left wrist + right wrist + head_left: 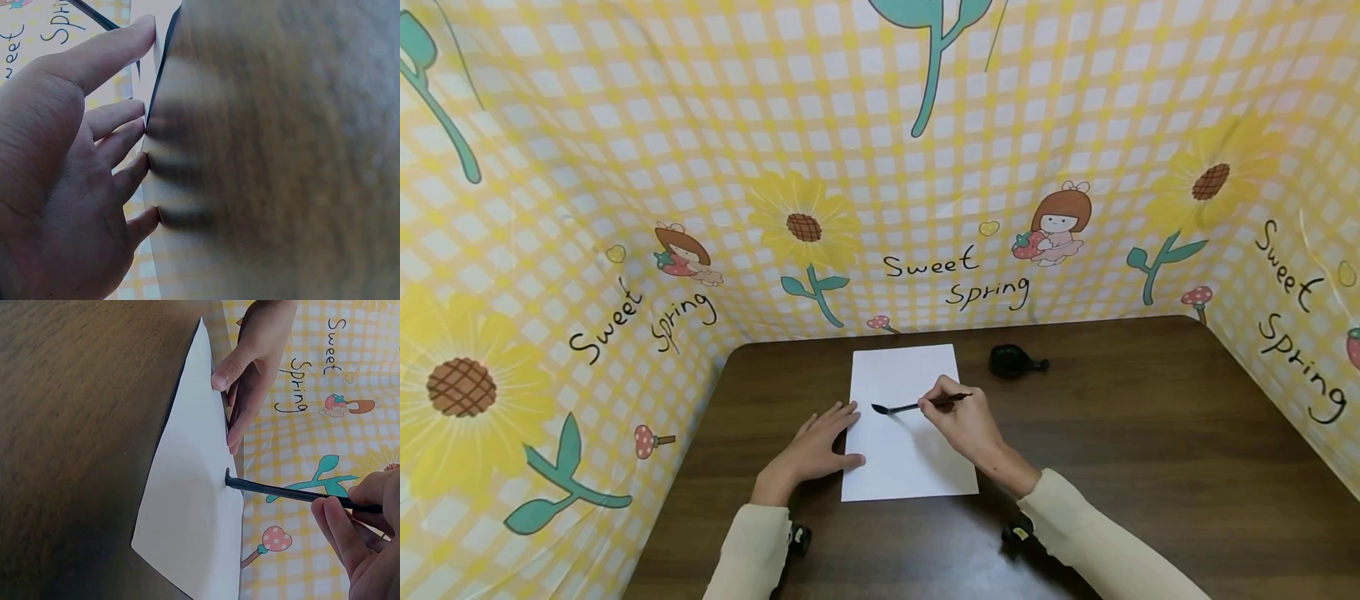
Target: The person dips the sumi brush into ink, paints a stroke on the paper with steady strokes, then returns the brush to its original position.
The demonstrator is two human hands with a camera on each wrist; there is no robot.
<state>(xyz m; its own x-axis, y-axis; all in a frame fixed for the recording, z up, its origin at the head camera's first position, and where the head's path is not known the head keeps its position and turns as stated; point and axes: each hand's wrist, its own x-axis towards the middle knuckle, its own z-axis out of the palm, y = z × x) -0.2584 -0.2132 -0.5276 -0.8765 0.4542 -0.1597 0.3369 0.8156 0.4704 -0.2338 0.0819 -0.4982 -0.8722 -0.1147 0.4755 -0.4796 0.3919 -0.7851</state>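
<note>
A white sheet of paper (917,467) lies on the dark wooden table. My right hand (972,425) pinches a slim black paintbrush (906,407) between thumb and fingers, its handle slanting up to the right. In the right wrist view the brush (275,489) meets the paper (187,500) with its dark tip, where a short black patch shows; I cannot tell tip from ink there. My left hand (812,450) rests at the sheet's left edge, thumb and fingertips on or beside the paper. Its fingers (115,119) are spread and loosely bent, holding nothing.
A round black vessel with a short stub (1011,362) sits on the table right of the sheet's far end. Yellow checked cloth (880,208) with printed flowers surrounds the table's back and sides. Black wrist devices (1018,533) are under both cuffs.
</note>
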